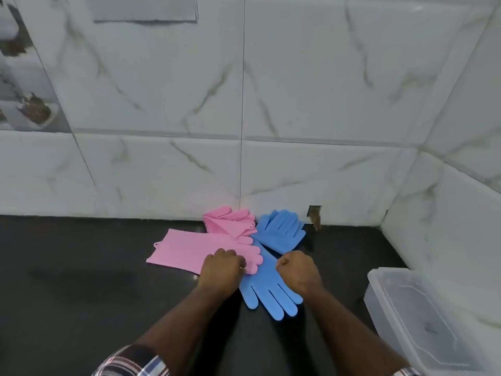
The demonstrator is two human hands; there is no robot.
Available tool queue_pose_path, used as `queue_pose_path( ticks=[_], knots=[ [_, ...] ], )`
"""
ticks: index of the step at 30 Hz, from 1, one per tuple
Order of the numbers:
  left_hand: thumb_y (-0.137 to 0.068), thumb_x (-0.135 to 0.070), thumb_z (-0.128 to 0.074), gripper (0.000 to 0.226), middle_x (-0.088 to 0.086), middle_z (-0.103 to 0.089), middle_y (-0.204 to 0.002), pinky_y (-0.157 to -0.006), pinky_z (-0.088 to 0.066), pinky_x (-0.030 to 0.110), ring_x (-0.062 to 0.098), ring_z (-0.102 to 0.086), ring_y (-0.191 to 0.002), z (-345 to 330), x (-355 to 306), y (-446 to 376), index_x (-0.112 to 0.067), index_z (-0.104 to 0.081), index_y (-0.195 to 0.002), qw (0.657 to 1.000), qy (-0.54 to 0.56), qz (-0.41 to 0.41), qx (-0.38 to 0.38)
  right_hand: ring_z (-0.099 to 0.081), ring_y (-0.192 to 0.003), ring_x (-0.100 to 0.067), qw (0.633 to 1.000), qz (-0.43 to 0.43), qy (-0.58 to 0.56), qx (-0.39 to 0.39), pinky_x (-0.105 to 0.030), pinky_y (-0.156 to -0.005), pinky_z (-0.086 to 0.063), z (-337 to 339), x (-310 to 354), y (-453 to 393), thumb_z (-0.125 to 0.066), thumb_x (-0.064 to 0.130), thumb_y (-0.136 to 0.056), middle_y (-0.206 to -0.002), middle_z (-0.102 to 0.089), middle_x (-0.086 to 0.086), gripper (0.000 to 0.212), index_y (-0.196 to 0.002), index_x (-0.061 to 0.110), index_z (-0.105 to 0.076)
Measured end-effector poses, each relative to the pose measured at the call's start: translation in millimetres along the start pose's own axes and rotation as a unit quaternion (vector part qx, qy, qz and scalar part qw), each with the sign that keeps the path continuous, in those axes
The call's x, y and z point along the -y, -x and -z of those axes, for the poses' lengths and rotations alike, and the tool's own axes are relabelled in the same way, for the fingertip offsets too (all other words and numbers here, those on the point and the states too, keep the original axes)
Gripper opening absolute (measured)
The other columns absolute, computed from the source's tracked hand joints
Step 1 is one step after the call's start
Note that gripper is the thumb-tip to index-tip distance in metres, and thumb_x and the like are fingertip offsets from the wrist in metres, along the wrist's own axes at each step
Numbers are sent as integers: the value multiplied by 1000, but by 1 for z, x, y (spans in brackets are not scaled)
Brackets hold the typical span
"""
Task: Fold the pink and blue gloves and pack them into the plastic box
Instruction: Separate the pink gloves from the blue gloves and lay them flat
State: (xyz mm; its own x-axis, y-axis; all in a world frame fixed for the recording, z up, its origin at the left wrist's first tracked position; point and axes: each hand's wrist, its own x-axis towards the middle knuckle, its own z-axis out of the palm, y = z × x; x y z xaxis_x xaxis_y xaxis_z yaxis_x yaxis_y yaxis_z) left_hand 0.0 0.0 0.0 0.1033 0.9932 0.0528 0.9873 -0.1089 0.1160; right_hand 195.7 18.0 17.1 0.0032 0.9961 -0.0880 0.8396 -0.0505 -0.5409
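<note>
I can read no text, label, brand, number or sign anywhere in front of me.

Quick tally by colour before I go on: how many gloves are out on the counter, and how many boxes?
Pink gloves: 2, one flat, one folded
Blue gloves: 2, one flat, one folded
Plastic box: 1
Total: 5
</note>
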Motion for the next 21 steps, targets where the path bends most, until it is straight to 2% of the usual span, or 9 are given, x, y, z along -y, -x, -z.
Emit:
queue_pose_path(
  ticks=[5,9,11,13,16,18,21],
  knots=[
    [-93,-41,-54,29,-4,-63,-117,-89,-41,37,22,-52,-109,-11,1,-19,-33,-68,-116,998,7,-28,50,-61,-64,-12,999,-4,-42,29,-30,-60,-52,-15,1,-21,-55,21,-85,-73,-66,4,18,-70,15,-64],
    [-96,-37,-44,28,-2,-64,-107,-79,-38,35,24,-54,-102,-19,5,-22,-27,-70,-102,999,22,-27,37,-66,-74,-14,997,-9,-59,47,-31,-67,-56,-27,-1,-30,-56,21,-86,-81,-70,3,15,-80,19,-69],
    [-96,-36,-42,30,-2,-64,-107,-80,-40,36,24,-55,-101,-21,7,-24,-27,-70,-102,998,36,-29,32,-66,-76,-15,997,-1,-59,46,-30,-69,-56,-29,-1,-34,-56,19,-86,-83,-70,3,14,-81,19,-69],
    [-97,-36,-42,30,-2,-64,-112,-84,-43,37,22,-55,-104,-22,7,-27,-28,-68,-109,998,51,-22,23,-65,-81,-15,998,14,-42,45,-29,-71,-54,-31,1,-38,-56,18,-89,-89,-70,3,14,-86,20,-69],
    [-97,-33,-45,32,-2,-63,-119,-90,-45,38,22,-55,-108,-21,7,-32,-28,-67,-120,998,64,-4,13,-65,-96,-19,998,40,-2,49,-29,-81,-51,-35,2,-46,-59,23,-93,-106,-70,0,19,-107,16,-70],
    [-97,-31,-47,32,-2,-64,-120,-89,-45,37,22,-55,-109,-21,6,-34,-28,-67,-121,997,72,-4,11,-65,-100,-21,996,54,27,68,-34,-86,-53,-38,4,-51,-59,24,-93,-110,-70,-3,23,-111,14,-69],
    [-97,-30,-48,32,-3,-64,-121,-89,-45,37,21,-55,-109,-20,6,-36,-29,-67,-122,997,77,-6,9,-65,-99,-23,990,84,94,71,-32,-82,-52,-41,9,-54,-54,23,-96,-109,-68,-5,23,-110,13,-69]
  ],
)
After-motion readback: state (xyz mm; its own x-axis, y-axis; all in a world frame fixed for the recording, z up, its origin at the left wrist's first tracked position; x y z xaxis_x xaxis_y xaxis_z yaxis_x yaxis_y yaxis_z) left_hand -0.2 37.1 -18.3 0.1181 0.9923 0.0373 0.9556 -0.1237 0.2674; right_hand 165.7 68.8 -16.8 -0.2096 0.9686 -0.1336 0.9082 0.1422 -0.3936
